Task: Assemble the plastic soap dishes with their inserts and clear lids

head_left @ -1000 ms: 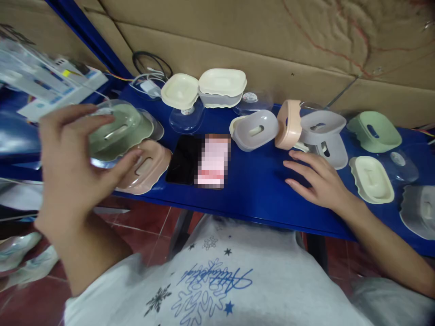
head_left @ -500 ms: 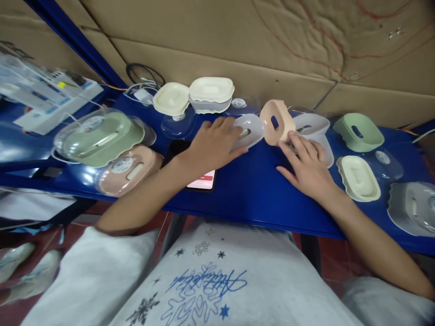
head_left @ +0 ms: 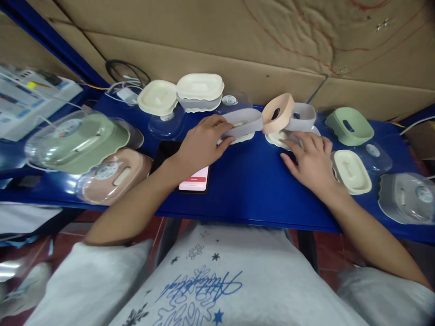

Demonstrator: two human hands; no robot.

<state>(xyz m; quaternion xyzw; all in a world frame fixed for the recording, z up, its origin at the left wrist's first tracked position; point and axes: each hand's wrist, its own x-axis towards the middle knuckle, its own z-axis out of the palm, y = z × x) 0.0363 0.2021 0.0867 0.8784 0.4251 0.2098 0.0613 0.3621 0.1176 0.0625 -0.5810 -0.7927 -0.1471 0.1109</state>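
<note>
My left hand [head_left: 207, 140] is closed on the near end of a lavender plastic soap dish [head_left: 245, 122], which is tilted. A cream tray [head_left: 245, 137] shows just beneath this dish. My right hand [head_left: 311, 158] has its fingers apart, with the fingertips touching a cream tray [head_left: 277, 137] that they partly cover. Behind those fingertips, a peach slotted dish [head_left: 277, 112] leans tilted against another lavender dish [head_left: 303, 117].
A phone [head_left: 193, 181] lies by my left forearm. Green [head_left: 351, 127] and cream [head_left: 351, 172] dishes sit to the right, beside a lidded grey box [head_left: 404, 199]. Lidded green [head_left: 98, 136] and peach [head_left: 115, 176] boxes stand left. Cream-topped dishes [head_left: 200, 86] line the cardboard.
The lavender dish in my left hand has tipped up, showing the cream tray below. The peach dish has tilted, and the cream tray by my right fingertips has come into view.
</note>
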